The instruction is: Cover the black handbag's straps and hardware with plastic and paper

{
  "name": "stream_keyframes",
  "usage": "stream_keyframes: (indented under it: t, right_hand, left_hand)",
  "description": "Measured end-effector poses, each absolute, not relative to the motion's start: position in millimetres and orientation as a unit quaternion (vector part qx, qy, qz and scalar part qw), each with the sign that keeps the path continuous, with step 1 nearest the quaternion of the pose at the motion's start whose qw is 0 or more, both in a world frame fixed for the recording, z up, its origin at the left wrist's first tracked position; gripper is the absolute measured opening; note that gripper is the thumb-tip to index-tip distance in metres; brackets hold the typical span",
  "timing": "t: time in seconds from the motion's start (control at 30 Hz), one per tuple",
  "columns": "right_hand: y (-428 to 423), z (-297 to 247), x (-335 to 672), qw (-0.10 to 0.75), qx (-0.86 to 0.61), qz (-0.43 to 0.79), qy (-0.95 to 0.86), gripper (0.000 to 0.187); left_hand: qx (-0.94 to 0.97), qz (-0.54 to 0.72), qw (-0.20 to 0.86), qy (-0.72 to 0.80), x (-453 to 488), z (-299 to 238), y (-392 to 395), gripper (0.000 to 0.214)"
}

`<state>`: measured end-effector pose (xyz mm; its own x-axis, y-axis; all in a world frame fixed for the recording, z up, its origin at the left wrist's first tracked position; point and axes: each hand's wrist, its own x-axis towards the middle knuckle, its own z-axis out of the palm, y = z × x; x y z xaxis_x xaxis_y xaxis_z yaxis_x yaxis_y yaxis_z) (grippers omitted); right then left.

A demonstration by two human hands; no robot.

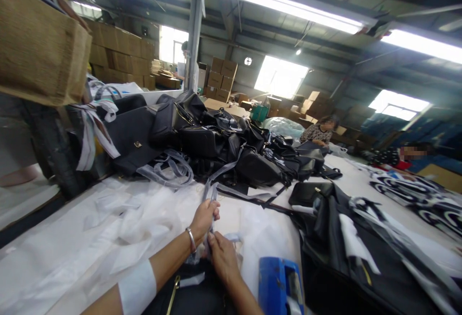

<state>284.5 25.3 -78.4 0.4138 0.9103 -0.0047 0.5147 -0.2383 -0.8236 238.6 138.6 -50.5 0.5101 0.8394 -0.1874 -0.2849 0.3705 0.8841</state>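
Greyish strap in translucent wrapping, gripped at two heights and extending forward over the white desk, above a black bag with gold-coloured zip, lying at lower centre, partly hidden and cropped by the lower edge.

We see that the near bag is black and its zipper is gold-coloured. The wrapped strap looks greyish to us. The plastic device is blue, the tote bag is brown, and the cloth has black-and-white curving bands.
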Motion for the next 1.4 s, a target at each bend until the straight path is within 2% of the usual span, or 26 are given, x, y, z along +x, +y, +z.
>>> stream_keyframes:
  t: [0.2,0.47,0.67,0.83,0.97,1.07,1.2,1.4]
  right_hand:
    - [24.0,-81.5,284.7,0.395,-0.748,0.248,-0.472,0.034]
    - [26.5,-79.0,288.3,0.389,-0.739,0.272,-0.479,0.031]
    - [29.3,-79.6,301.4,0.322,-0.774,0.244,-0.488,0.022]
    - [14.0,-83.5,307.4,0.246,-0.793,0.236,-0.505,0.008]
    - [4.4,-77.9,311.7,0.215,-0.779,0.252,-0.533,0.011]
    - [8.4,-72.9,319.6,0.230,-0.776,0.268,-0.523,0.012]
    - [23.3,-69.5,324.5,0.301,-0.769,0.261,-0.501,0.026]
    - [28.8,-76.8,318.0,0.331,-0.771,0.249,-0.484,0.020]
  left_hand:
    - [0.457,0.377,0.722,0.357,237.4,-61.8,119.7,0.023]
    - [0.491,0.338,0.728,0.339,225.7,-53.4,120.0,0.024]
    - [0.526,0.345,0.721,0.292,232.7,-38.0,140.9,0.022]
    - [0.515,0.342,0.736,0.275,234.2,-45.3,141.6,0.023]
    - [0.468,0.348,0.760,0.286,227.8,-55.2,143.8,0.025]
    - [0.437,0.342,0.783,0.282,223.2,-56.1,142.4,0.025]
    - [0.405,0.327,0.805,0.284,223.2,-54.0,132.8,0.023]
    - [0.366,0.333,0.811,0.313,225.7,-56.6,125.1,0.023]
